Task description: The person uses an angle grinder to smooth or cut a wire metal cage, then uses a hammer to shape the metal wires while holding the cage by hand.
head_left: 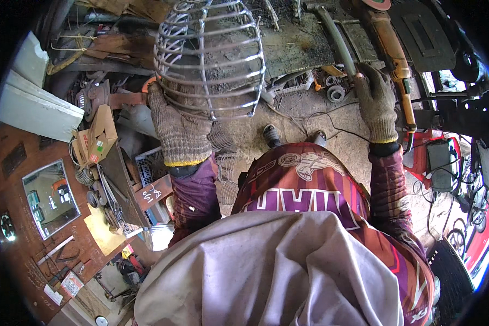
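A rounded cage of shiny metal rods (pixel 203 60) stands on the work table in front of me. My left hand (pixel 180 130), in a grey knitted glove with a yellow cuff, is closed on its near left side; some of the fingers are hidden behind the rods. To the right lies a hammer with a grey metal tube handle (pixel 337 41), its head at the far end. Around the near end of that handle my right hand (pixel 376 103), gloved alike, is curled. Just right of this hand is an orange-brown angle grinder (pixel 388 46) with a disc at its far end.
A bench vise (pixel 95 100) stands left of the cage, near an open cardboard box (pixel 99 136). Metal rings (pixel 336 93) and dark cables (pixel 337 127) lie below the table edge. A dark welding mask (pixel 421 38) rests at far right. A framed mirror (pixel 51 198) is on a brown board.
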`<control>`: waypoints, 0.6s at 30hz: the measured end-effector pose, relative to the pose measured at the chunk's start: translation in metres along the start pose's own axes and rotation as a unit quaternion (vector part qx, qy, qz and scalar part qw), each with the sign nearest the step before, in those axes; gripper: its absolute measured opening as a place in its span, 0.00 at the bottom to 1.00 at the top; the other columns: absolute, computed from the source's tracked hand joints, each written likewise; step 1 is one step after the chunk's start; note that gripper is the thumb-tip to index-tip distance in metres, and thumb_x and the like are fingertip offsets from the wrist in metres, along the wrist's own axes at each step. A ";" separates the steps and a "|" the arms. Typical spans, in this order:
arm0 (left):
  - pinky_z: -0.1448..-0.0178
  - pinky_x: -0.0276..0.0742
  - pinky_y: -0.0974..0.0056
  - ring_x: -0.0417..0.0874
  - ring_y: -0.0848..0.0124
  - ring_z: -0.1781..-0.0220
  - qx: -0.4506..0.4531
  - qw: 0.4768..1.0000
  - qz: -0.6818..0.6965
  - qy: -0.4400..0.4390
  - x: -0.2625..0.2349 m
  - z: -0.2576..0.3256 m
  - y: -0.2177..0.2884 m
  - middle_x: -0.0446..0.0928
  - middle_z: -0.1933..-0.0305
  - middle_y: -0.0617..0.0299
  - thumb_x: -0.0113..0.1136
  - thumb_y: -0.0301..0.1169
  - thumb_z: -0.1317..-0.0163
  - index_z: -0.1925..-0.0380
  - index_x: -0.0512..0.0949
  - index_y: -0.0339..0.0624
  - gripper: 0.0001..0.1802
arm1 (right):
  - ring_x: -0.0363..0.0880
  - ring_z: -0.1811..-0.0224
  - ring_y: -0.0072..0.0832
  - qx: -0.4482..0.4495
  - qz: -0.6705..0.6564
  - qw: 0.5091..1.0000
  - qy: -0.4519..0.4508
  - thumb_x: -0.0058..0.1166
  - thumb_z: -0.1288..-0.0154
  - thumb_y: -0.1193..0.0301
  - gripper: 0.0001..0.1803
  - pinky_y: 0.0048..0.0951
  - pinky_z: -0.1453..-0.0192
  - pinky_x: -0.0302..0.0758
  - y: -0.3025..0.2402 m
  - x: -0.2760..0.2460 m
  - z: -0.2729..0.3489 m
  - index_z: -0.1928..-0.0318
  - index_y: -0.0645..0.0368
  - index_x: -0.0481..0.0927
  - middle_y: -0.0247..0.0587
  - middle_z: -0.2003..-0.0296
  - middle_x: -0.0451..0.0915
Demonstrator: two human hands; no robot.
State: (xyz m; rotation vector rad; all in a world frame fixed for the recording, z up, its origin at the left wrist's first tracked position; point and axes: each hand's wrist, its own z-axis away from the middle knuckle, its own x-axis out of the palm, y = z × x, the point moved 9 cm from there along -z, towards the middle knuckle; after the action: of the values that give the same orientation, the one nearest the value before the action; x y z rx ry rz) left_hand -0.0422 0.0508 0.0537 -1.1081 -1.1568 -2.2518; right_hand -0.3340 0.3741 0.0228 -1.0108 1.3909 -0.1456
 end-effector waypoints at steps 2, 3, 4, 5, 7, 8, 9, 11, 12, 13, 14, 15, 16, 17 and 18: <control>0.56 0.93 0.55 0.90 0.56 0.55 -0.050 0.997 0.024 -0.054 0.019 0.006 -0.014 0.85 0.48 0.54 0.47 0.47 0.23 0.40 0.77 0.45 0.23 | 0.82 0.46 0.45 0.005 -0.005 1.000 -0.001 0.57 0.27 0.52 0.24 0.42 0.42 0.78 0.001 -0.001 -0.001 0.40 0.52 0.82 0.53 0.46 0.81; 0.54 0.93 0.53 0.89 0.56 0.53 -0.023 0.999 0.004 -0.047 0.010 -0.002 -0.011 0.84 0.47 0.54 0.48 0.47 0.23 0.39 0.77 0.45 0.23 | 0.82 0.46 0.45 0.000 -0.001 1.000 0.003 0.57 0.27 0.52 0.24 0.42 0.42 0.78 0.002 -0.001 0.000 0.40 0.52 0.82 0.53 0.46 0.81; 0.51 0.92 0.51 0.88 0.56 0.51 0.005 0.999 -0.015 -0.039 0.008 -0.004 -0.008 0.84 0.46 0.54 0.48 0.47 0.23 0.38 0.76 0.45 0.24 | 0.82 0.46 0.45 -0.005 0.002 1.000 0.006 0.57 0.27 0.52 0.24 0.42 0.42 0.78 0.003 -0.001 0.000 0.40 0.52 0.82 0.53 0.46 0.81; 0.46 0.89 0.46 0.87 0.56 0.47 -0.063 0.986 0.032 -0.150 0.027 0.006 -0.019 0.82 0.43 0.53 0.49 0.46 0.24 0.38 0.76 0.44 0.24 | 0.82 0.47 0.45 -0.011 0.006 1.000 0.007 0.57 0.27 0.51 0.24 0.42 0.42 0.78 0.002 -0.001 0.000 0.40 0.52 0.82 0.53 0.46 0.81; 0.43 0.87 0.44 0.86 0.56 0.46 -0.092 0.982 0.046 -0.159 0.028 0.003 -0.022 0.82 0.43 0.52 0.49 0.46 0.24 0.38 0.76 0.44 0.24 | 0.83 0.47 0.45 -0.008 0.002 1.000 0.010 0.56 0.27 0.51 0.24 0.43 0.42 0.78 0.007 0.002 -0.002 0.40 0.52 0.82 0.53 0.46 0.81; 0.40 0.85 0.43 0.86 0.55 0.44 -0.120 0.977 0.059 -0.167 0.030 0.003 -0.026 0.82 0.42 0.52 0.50 0.46 0.24 0.38 0.76 0.45 0.24 | 0.83 0.47 0.45 -0.006 -0.003 1.000 0.012 0.56 0.27 0.51 0.24 0.43 0.42 0.78 0.009 0.002 -0.003 0.40 0.52 0.82 0.53 0.46 0.81; 0.40 0.85 0.43 0.86 0.55 0.44 -0.121 0.977 0.059 -0.167 0.030 0.003 -0.027 0.82 0.42 0.52 0.50 0.46 0.24 0.38 0.76 0.45 0.24 | 0.83 0.47 0.45 -0.005 -0.003 1.000 0.012 0.56 0.27 0.51 0.24 0.43 0.42 0.78 0.009 0.002 -0.004 0.40 0.52 0.82 0.53 0.46 0.81; 0.36 0.84 0.44 0.85 0.55 0.41 -0.117 0.979 0.013 -0.167 0.036 0.004 -0.030 0.81 0.39 0.51 0.49 0.45 0.24 0.38 0.76 0.43 0.23 | 0.83 0.48 0.45 0.009 -0.013 1.000 -0.002 0.56 0.27 0.51 0.25 0.43 0.43 0.78 0.009 0.003 -0.005 0.40 0.53 0.81 0.53 0.47 0.81; 0.36 0.84 0.44 0.85 0.55 0.41 -0.119 0.979 0.013 -0.167 0.034 0.003 -0.031 0.81 0.39 0.51 0.49 0.45 0.24 0.38 0.76 0.43 0.23 | 0.83 0.48 0.45 0.011 -0.013 1.000 -0.001 0.56 0.27 0.51 0.25 0.43 0.43 0.78 0.011 0.004 -0.005 0.40 0.53 0.81 0.53 0.47 0.81; 0.34 0.83 0.44 0.84 0.55 0.40 -0.148 0.968 0.061 -0.194 0.038 0.005 -0.033 0.80 0.38 0.50 0.49 0.44 0.24 0.38 0.76 0.43 0.23 | 0.83 0.48 0.44 0.003 -0.006 1.000 0.004 0.56 0.27 0.51 0.25 0.42 0.43 0.79 0.013 0.006 -0.005 0.40 0.54 0.81 0.53 0.48 0.81; 0.33 0.82 0.44 0.83 0.55 0.38 -0.176 0.953 0.109 -0.221 0.044 0.008 -0.035 0.80 0.36 0.50 0.48 0.43 0.23 0.38 0.76 0.42 0.23 | 0.84 0.49 0.44 -0.005 0.001 1.000 0.010 0.56 0.27 0.51 0.25 0.42 0.44 0.79 0.013 0.006 -0.006 0.40 0.55 0.81 0.53 0.48 0.82; 0.33 0.82 0.44 0.83 0.55 0.38 -0.177 0.953 0.108 -0.222 0.044 0.009 -0.035 0.80 0.36 0.50 0.48 0.43 0.23 0.38 0.76 0.42 0.23 | 0.84 0.49 0.44 -0.004 0.000 1.000 0.011 0.56 0.27 0.51 0.25 0.42 0.44 0.79 0.015 0.005 -0.006 0.40 0.55 0.81 0.53 0.48 0.82; 0.36 0.85 0.46 0.85 0.56 0.40 -0.152 0.969 0.062 -0.186 0.038 0.007 -0.034 0.80 0.37 0.50 0.48 0.43 0.23 0.39 0.77 0.42 0.22 | 0.84 0.49 0.44 -0.011 0.007 1.000 0.014 0.57 0.27 0.51 0.25 0.42 0.44 0.79 0.013 0.005 -0.006 0.41 0.55 0.82 0.53 0.49 0.82; 0.39 0.87 0.48 0.86 0.57 0.42 -0.125 0.981 0.015 -0.150 0.032 0.006 -0.032 0.81 0.38 0.50 0.47 0.42 0.22 0.40 0.77 0.41 0.21 | 0.84 0.50 0.44 -0.019 0.013 1.000 0.017 0.57 0.28 0.51 0.25 0.42 0.44 0.79 0.011 0.004 -0.005 0.41 0.55 0.82 0.53 0.49 0.82; 0.39 0.87 0.48 0.86 0.57 0.42 -0.129 0.980 0.014 -0.150 0.033 0.009 -0.033 0.81 0.38 0.50 0.47 0.42 0.22 0.40 0.77 0.41 0.21 | 0.84 0.50 0.44 -0.015 0.014 1.000 0.017 0.57 0.28 0.51 0.25 0.42 0.44 0.79 0.010 0.003 -0.004 0.41 0.55 0.82 0.53 0.49 0.82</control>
State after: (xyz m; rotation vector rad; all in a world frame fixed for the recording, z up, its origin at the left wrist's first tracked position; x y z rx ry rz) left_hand -0.0792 0.0780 0.0661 -1.5992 -0.9635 -2.3165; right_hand -0.3414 0.3754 0.0147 -1.0171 1.4418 -0.1218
